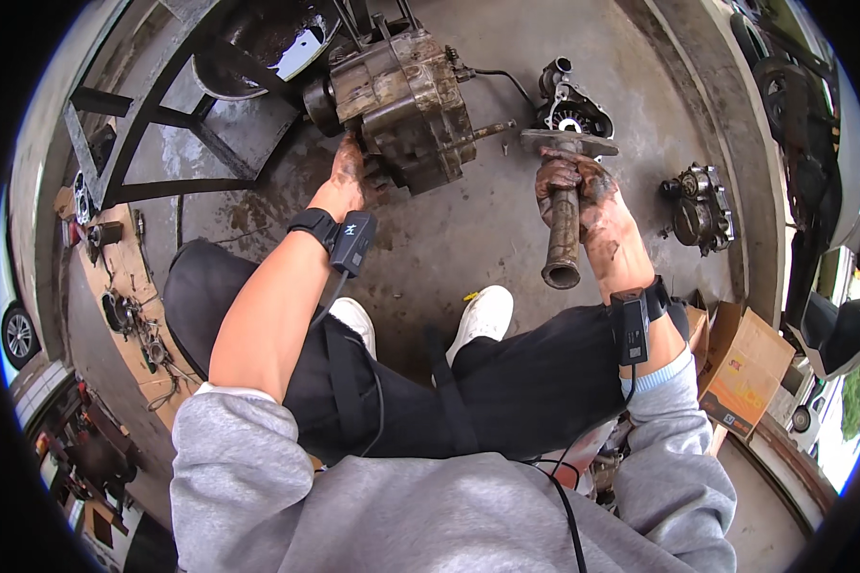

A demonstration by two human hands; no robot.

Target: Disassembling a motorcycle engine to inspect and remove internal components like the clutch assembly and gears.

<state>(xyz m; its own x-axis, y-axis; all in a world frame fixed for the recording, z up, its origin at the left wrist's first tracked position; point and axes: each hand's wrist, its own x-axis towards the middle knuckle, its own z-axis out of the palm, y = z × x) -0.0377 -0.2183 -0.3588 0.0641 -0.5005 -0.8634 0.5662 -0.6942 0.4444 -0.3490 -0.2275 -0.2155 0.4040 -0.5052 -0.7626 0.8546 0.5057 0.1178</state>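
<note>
L hand (350, 170): fingertips lost behind engine (401, 105), so can't tell grip. Rods (346, 17) past that hand cut off by top edge; same w/ frame (140, 111) to its L. R hand (597, 196) hides part of shaft (565, 229); flange (588, 144) blocks part of casing (597, 116) just beyond. Bits (153, 351) well L of L hand too small to ID.

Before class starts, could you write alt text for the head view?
A person's right hand grips a greasy, flanged metal shaft, while the left hand, fingers partly hidden, is at an oily metal housing. More metal parts lie on the concrete floor.
</note>
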